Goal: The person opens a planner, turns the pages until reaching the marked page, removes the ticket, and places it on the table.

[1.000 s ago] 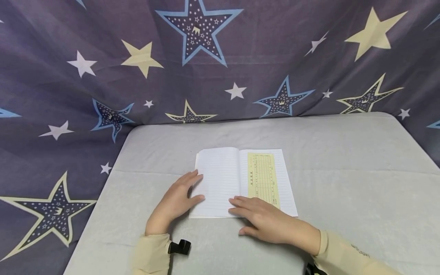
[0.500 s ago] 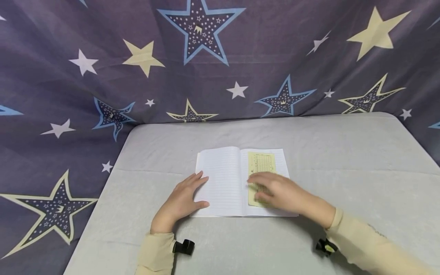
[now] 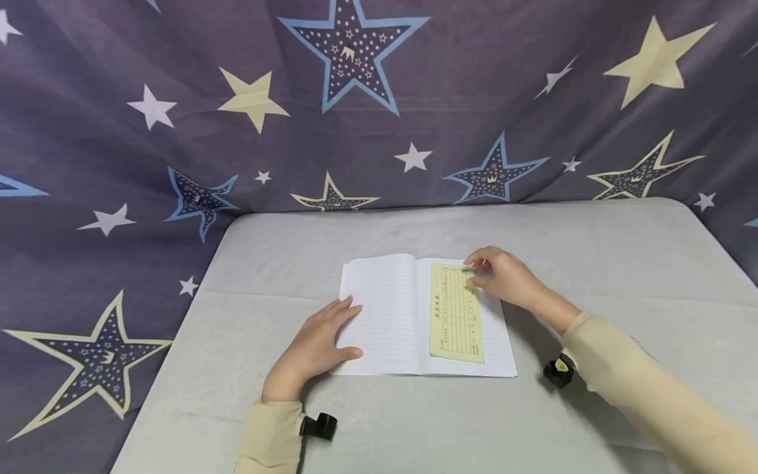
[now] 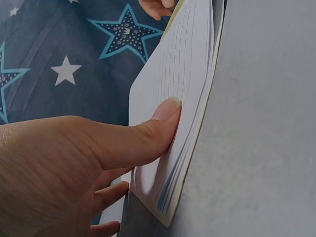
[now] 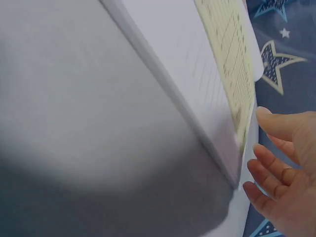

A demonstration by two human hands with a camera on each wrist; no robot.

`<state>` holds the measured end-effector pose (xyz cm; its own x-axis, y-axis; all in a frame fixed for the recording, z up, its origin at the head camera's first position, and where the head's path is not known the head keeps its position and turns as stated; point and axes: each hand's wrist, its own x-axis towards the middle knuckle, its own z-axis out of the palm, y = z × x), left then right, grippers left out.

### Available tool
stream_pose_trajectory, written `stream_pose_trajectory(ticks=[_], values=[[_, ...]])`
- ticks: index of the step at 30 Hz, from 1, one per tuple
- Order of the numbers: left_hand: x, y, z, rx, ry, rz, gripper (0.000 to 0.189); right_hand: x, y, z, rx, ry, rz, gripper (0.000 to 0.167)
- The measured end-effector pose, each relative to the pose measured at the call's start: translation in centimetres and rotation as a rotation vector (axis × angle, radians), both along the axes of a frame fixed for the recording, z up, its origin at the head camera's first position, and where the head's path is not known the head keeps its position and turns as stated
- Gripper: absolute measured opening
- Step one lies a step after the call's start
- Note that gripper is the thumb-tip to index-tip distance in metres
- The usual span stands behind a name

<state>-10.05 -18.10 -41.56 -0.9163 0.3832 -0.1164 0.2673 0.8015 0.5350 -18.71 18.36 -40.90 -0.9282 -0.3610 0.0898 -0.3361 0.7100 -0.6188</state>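
Observation:
A lined notebook lies spread flat. On its right page rests a pale yellow printed slip, with a ruled form on it. At the notebook's left edge is my left hand; in the left wrist view its thumb presses on the page margin while the other fingers are spread by the edge. My right hand hovers over the slip's upper right corner, fingers loosely bent. Seen from the right wrist, a gap separates the thumb from the fingers, with nothing held between them.
Light grey cloth covers the table. Behind it and to the left hangs a dark curtain printed with stars. A black wrist mount sits by the left sleeve, another mount by the right.
My right hand has lifted from the notebook's lower middle and moved up and right across the slip to its top right corner. The left hand has stayed at the left edge, shifting only slightly.

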Motion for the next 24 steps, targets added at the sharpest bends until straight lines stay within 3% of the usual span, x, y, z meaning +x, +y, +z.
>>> stream_pose_trajectory(ticks=[9,16,19,24], values=[[-0.1,-0.2,-0.2,-0.002,0.010,0.006,0.078,-2.1,-0.4,-0.9,0.010,-0.136,0.040,0.041],[0.0,0.0,-0.1,-0.009,0.018,0.009,0.077,-2.0,-0.7,-0.7,0.037,-0.186,0.022,0.035],[0.0,0.0,0.0,-0.010,0.018,0.009,0.077,-1.5,-0.9,-0.8,0.050,-0.161,-0.006,0.032],[0.0,0.0,-0.1,-0.008,0.020,0.011,0.076,-0.3,-0.7,-0.7,0.130,-0.033,-0.020,0.025]])
